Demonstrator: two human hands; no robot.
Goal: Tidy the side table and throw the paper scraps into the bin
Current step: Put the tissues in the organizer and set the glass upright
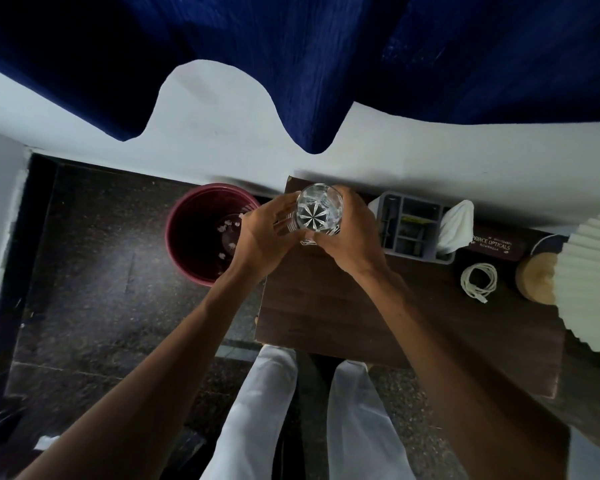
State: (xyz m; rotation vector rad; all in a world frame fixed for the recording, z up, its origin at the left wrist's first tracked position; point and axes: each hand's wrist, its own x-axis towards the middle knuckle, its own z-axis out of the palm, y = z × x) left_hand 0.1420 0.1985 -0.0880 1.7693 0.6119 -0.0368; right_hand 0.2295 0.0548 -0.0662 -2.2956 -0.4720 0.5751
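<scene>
A blue curtain (291, 46) hangs across the far side above a white wall. Below it, a dark wooden bench (326, 306) stands on the right over a dark speckled floor (101, 289). A maroon bin (201, 233) sits on the floor just left of the bench's far corner, with white paper scraps (228, 226) lying at its bottom. A pleated white lampshade (593, 282) fills the right edge, over a round wooden base (534, 278). A grey organiser (416, 226) stands at the far edge of the bench, a white cloth (456, 225) tucked at its right end, and a brown glasses case (492, 244) lies right of that. A coiled white cable (478, 280) rests near the case. At the bench's far left corner, the left hand (264, 237) and the right hand (350, 237) each wrap their grip around a clear cut glass (319, 211), held upright between them.
</scene>
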